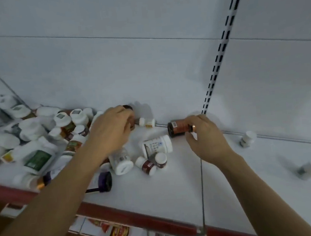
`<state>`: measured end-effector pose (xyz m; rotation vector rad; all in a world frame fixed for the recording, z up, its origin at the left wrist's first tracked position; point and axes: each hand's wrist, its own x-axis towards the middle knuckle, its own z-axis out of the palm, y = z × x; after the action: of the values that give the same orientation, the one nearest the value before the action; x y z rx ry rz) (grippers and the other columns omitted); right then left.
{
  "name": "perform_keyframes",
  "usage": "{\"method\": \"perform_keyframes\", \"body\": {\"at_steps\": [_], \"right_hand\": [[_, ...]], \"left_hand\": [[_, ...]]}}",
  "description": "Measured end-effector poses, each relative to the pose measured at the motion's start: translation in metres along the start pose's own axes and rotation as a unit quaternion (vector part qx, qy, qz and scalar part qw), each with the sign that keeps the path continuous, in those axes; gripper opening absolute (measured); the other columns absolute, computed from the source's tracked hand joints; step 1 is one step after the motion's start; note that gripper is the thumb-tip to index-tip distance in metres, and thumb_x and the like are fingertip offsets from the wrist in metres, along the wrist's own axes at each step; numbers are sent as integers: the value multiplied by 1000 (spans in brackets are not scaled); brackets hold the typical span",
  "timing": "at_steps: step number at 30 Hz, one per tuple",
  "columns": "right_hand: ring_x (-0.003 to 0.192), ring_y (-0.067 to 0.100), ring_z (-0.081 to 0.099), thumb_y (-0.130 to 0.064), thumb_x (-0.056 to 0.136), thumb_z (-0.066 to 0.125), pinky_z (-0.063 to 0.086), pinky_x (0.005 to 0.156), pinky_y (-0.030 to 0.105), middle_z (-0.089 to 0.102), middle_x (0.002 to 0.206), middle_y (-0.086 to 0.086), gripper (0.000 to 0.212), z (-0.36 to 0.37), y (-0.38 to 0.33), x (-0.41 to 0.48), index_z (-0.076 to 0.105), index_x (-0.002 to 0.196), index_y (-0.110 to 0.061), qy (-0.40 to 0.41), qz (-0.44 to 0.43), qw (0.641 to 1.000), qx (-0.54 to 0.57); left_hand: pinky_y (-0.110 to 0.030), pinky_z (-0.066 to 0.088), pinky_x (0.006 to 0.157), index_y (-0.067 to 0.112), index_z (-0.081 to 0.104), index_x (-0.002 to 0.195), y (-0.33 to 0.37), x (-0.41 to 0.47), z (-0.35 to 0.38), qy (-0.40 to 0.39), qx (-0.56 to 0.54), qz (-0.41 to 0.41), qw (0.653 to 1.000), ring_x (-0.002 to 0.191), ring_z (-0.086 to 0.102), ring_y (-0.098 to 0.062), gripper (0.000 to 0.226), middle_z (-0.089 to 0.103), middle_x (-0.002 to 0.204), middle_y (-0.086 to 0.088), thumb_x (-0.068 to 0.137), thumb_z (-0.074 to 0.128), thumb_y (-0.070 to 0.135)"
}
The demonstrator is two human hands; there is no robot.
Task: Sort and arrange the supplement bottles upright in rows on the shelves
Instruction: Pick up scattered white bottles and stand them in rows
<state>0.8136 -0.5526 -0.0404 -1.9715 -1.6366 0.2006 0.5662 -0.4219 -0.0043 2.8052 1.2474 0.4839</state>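
My right hand point(203, 138) grips a dark brown bottle point(178, 128) by its copper cap end; the bottle lies sideways against the back wall. My left hand point(112, 129) curls over another dark bottle point(130, 116) by the wall, mostly hidden under my fingers. Between the hands lie a small white bottle point(147, 122), a larger white bottle point(157, 146) on its side, and two small red-labelled bottles point(153, 163). A jumbled pile of white-capped bottles point(45, 138) fills the shelf's left side.
The white shelf point(232, 186) has a red front edge point(140, 217). A lone small bottle point(247, 138) stands at the back right, and a small packet point(307, 170) lies farther right. A slotted upright point(218, 55) runs up the back wall. Packaged goods hang below the shelf.
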Motion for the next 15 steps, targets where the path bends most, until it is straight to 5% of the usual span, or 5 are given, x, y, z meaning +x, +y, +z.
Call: {"method": "perform_keyframes", "body": {"at_steps": [4,7,11,15], "right_hand": [[119,28,58,-19,97,58,49,100,41,60,133,9,35,34,-45,66,59,132,-14,-98,-67,992,-42],[111,31,61,-18,94,58,46,84,32,65,118,11,18,64,-71,102,60,111,-12,-183,-59,973,-124],[102,27,63,-28,88,65,49,80,33,66,113,9,26,91,-95,117,62,110,-14,-258,-74,937,-223],[111,27,60,-20,87,59,52,91,39,62,124,4,38,89,-102,113,58,125,-22,-255,-33,946,-197]], "left_hand": [[-47,54,74,22,68,110,-67,-32,-11,5,38,-119,992,96,62,-30,22,64,105,-4,90,63,16],[-49,54,77,22,65,115,-101,-53,-10,7,26,-180,983,98,61,-30,27,62,108,-5,88,62,17],[-45,54,81,18,64,126,-130,-66,-6,-10,0,-203,979,100,63,-28,37,64,114,-6,89,65,17],[-40,54,79,22,65,118,-150,-69,0,-19,-18,-220,975,98,62,-24,29,64,108,0,91,61,29]]}}
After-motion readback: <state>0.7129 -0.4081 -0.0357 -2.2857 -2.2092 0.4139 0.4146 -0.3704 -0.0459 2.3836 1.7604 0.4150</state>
